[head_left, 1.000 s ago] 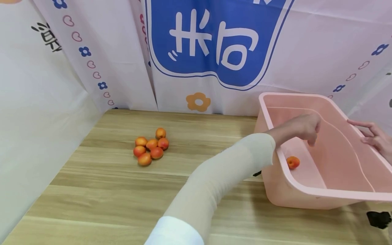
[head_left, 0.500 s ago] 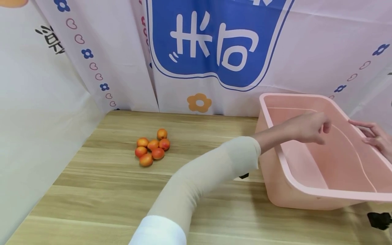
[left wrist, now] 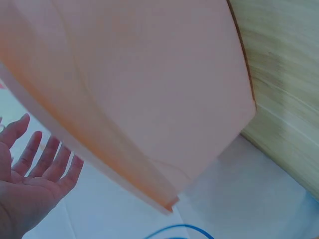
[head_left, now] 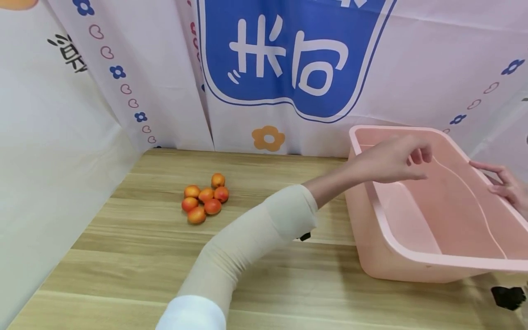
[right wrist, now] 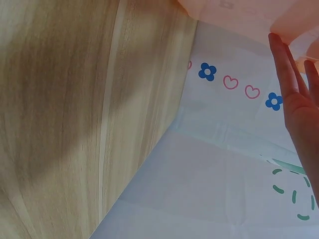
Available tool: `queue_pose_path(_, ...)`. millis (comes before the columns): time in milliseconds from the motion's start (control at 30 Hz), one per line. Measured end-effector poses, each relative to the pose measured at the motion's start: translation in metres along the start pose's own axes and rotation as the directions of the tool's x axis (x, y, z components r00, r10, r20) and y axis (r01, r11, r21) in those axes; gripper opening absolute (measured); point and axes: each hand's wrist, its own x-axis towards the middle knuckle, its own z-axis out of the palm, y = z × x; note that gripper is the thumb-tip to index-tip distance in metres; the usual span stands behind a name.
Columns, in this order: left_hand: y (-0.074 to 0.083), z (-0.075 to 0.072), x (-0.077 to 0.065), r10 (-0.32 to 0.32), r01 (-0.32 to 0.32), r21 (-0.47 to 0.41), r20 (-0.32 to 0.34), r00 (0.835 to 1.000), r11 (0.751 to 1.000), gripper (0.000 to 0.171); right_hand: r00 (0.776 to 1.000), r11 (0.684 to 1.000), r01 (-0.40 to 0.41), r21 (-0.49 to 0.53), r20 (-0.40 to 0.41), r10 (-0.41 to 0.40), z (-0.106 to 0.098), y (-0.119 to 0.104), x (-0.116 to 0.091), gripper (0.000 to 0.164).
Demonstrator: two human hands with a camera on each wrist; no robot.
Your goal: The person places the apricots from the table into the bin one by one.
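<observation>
In the head view my left hand (head_left: 398,160) hangs over the pink plastic bin (head_left: 396,245), its fingers loosely curled with nothing between them. The left wrist view also shows this hand (left wrist: 42,179) empty, apart from the bin's rim (left wrist: 94,152). My right hand (head_left: 509,185) touches the bin's right rim. Its fairly straight fingers (right wrist: 285,69) lie against the pink wall in the right wrist view. To the left, several small orange-red fruits (head_left: 205,196), like apricots, lie clustered on the wooden table. Inside the bin I see no fruit; its near-left corner is partly hidden by the wall.
The wooden table (head_left: 136,261) meets a white printed cloth backdrop (head_left: 231,130) at the back and a white cloth on the left. A small black object (head_left: 508,298) sits by the front right, and another (head_left: 304,236) shows beside the left sleeve.
My left hand has drawn up and leftward, its fingers loosening. A fruit seen inside the bin a second ago is out of sight. The right hand stays at the rim.
</observation>
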Motion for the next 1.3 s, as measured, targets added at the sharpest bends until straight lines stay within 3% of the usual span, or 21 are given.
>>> queue_pose_path(333,-0.023,-0.015,-0.039,0.087,-0.112,-0.190,-0.136,0.987,0.975,0.028,0.998,0.999,-0.007,0.036,0.063,0.005,-0.007,0.000,-0.001,0.071)
queue_pose_path(467,-0.033,-0.022,-0.051,0.094,-0.140,-0.231,-0.202,0.975,0.963,0.025,0.999,0.997,-0.005,0.074,0.041,0.002,-0.007,0.000,-0.001,0.067)
queue_pose_path(567,-0.041,-0.027,-0.061,0.081,-0.146,-0.242,-0.258,0.963,0.959,0.022,0.999,0.999,0.010,0.042,0.050,-0.012,-0.007,0.000,0.000,0.073)
queue_pose_path(767,-0.064,-0.034,-0.087,0.011,-0.091,-0.239,-0.316,0.949,0.967,0.019,0.996,1.000,-0.027,-0.005,0.085,0.027,-0.006,-0.004,0.000,0.083)
queue_pose_path(900,-0.083,-0.038,-0.104,-0.051,-0.039,-0.248,-0.349,0.936,0.968,0.018,0.994,0.996,-0.077,-0.050,0.068,0.081,-0.006,-0.008,0.000,0.076)
queue_pose_path(1000,-0.097,-0.041,-0.115,-0.092,0.000,-0.247,-0.359,0.929,0.969,0.017,0.987,0.994,-0.109,0.011,0.117,0.107,-0.006,-0.009,0.001,0.070)
queue_pose_path(1133,-0.111,-0.044,-0.129,-0.114,0.026,-0.234,-0.373,0.921,0.972,0.016,0.983,0.993,-0.090,0.071,0.169,0.077,-0.004,-0.007,0.003,0.073)
queue_pose_path(1300,-0.124,-0.051,-0.144,-0.123,0.052,-0.184,-0.399,0.909,0.982,0.016,0.993,0.999,-0.036,-0.007,0.111,0.036,-0.001,-0.005,0.001,0.080)
